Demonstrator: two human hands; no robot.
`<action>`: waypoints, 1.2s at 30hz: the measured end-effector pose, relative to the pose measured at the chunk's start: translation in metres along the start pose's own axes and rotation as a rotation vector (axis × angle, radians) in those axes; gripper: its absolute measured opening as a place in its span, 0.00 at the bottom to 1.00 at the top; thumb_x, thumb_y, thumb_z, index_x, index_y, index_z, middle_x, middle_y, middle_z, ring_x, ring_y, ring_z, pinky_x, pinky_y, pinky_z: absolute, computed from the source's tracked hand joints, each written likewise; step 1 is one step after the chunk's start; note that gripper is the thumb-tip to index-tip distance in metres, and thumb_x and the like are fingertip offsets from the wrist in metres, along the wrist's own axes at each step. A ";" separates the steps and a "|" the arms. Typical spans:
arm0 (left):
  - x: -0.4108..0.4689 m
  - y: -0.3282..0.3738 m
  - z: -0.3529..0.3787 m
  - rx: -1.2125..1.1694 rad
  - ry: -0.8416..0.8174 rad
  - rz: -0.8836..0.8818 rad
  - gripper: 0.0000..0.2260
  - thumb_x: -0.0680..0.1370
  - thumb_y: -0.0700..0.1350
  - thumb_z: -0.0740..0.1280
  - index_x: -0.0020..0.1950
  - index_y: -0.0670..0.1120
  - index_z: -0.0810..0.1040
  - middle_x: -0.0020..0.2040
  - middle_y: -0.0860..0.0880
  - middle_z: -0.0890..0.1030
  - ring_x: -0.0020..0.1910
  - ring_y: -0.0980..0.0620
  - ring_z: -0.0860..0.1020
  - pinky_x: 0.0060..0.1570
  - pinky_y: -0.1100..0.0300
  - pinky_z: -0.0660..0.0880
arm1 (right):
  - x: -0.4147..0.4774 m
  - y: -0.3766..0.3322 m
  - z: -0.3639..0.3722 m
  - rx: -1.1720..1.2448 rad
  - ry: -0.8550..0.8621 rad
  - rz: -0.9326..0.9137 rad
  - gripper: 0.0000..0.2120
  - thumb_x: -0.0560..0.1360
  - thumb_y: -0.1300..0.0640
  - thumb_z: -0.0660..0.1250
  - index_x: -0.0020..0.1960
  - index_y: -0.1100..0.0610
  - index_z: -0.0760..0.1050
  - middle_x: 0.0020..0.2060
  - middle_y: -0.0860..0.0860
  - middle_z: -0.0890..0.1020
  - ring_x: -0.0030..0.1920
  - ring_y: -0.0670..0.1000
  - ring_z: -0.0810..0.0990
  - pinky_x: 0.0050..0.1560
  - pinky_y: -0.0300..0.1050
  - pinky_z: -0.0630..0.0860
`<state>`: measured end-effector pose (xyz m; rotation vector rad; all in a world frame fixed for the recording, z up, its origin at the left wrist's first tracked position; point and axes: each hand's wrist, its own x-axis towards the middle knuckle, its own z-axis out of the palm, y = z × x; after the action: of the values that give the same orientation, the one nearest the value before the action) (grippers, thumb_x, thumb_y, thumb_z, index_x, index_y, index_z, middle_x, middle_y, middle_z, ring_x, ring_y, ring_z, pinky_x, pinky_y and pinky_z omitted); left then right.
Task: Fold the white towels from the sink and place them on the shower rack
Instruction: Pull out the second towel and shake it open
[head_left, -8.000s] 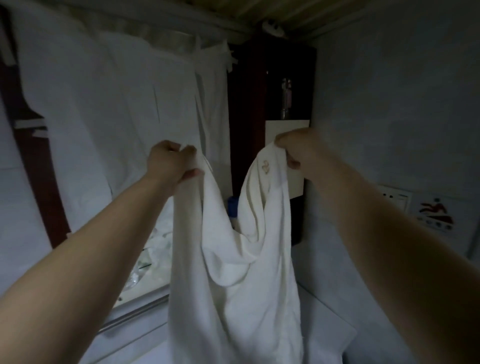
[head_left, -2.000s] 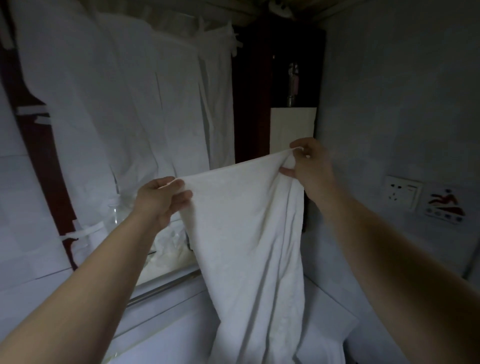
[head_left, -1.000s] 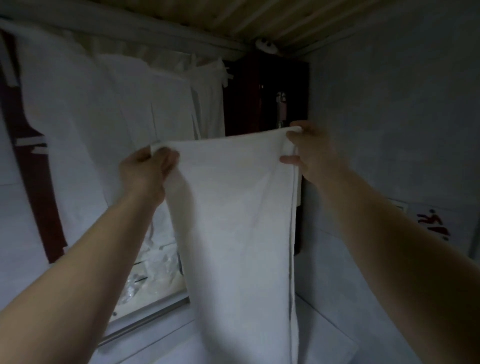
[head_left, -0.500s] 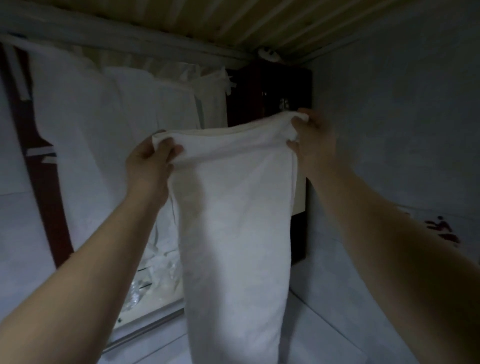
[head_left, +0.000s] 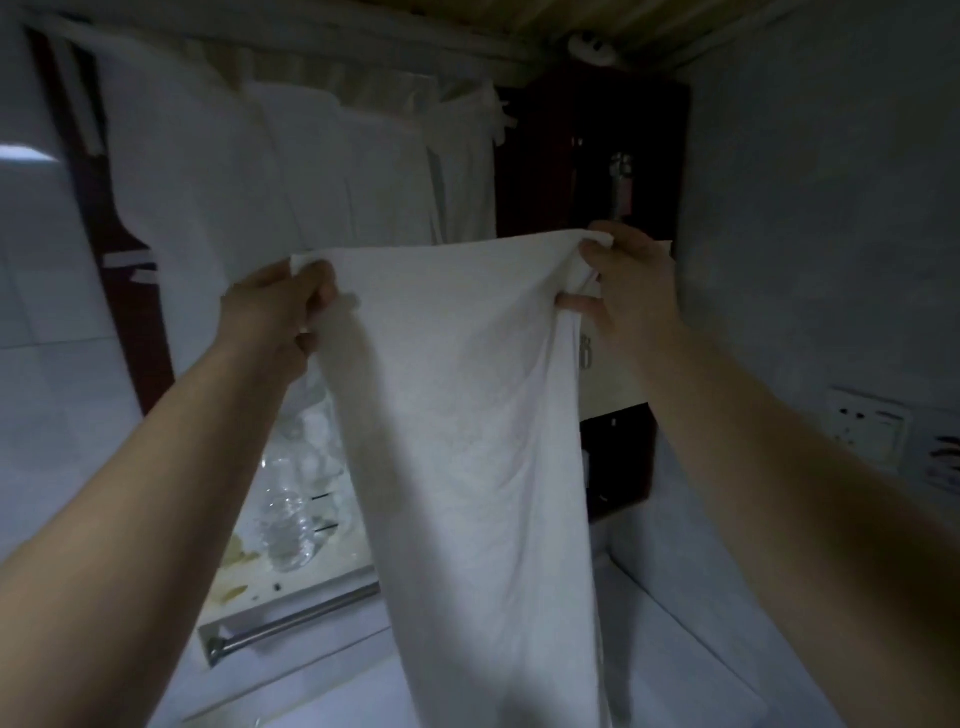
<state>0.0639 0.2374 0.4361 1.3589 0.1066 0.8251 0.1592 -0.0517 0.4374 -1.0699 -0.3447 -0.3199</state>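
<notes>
Grip state: left hand (head_left: 270, 312) pinches one top corner of the white terry-cloth towel (head_left: 467, 415), fingers curled over the edge; right hand (head_left: 628, 291) pinches the opposite top corner. Between the two grips the top edge runs nearly taut. Below them the cloth hangs free as one long panel, lower end out of frame. Corner holds probably let the cloth's weight pull the panel flat and square before a fold.

Below the left grip: brushed metal rail (head_left: 291, 621), with clear crumpled plastic bottles (head_left: 288, 519) on a pale shelf (head_left: 322, 566). Behind the grips: white sheets (head_left: 311, 171) and a dark wooden cabinet (head_left: 550, 171). Beyond the right grip: white wall socket (head_left: 867, 428). The rail sits close to the hanging panel and could catch it.
</notes>
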 end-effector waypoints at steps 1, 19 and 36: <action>0.001 -0.001 -0.006 -0.012 0.001 -0.037 0.11 0.77 0.36 0.66 0.37 0.47 0.76 0.35 0.48 0.76 0.38 0.52 0.85 0.21 0.67 0.63 | -0.001 0.004 0.006 -0.004 -0.016 0.018 0.10 0.78 0.63 0.69 0.58 0.55 0.80 0.58 0.54 0.80 0.57 0.56 0.78 0.47 0.65 0.83; 0.018 0.046 -0.109 -0.093 -0.015 0.049 0.11 0.82 0.38 0.60 0.47 0.50 0.78 0.35 0.53 0.78 0.42 0.55 0.81 0.38 0.34 0.81 | 0.013 0.018 0.123 -0.155 -0.236 0.153 0.19 0.76 0.62 0.69 0.67 0.56 0.76 0.66 0.59 0.78 0.51 0.56 0.80 0.40 0.51 0.85; 0.007 0.051 -0.159 -0.105 0.242 0.322 0.10 0.76 0.41 0.68 0.50 0.53 0.87 0.37 0.50 0.78 0.38 0.54 0.79 0.51 0.40 0.80 | -0.016 0.062 0.197 0.185 -0.242 0.150 0.10 0.77 0.67 0.69 0.55 0.55 0.80 0.56 0.54 0.80 0.56 0.54 0.78 0.47 0.57 0.84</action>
<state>-0.0367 0.3701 0.4440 1.1885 0.0314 1.2485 0.1470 0.1526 0.4678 -0.9466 -0.4974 -0.0231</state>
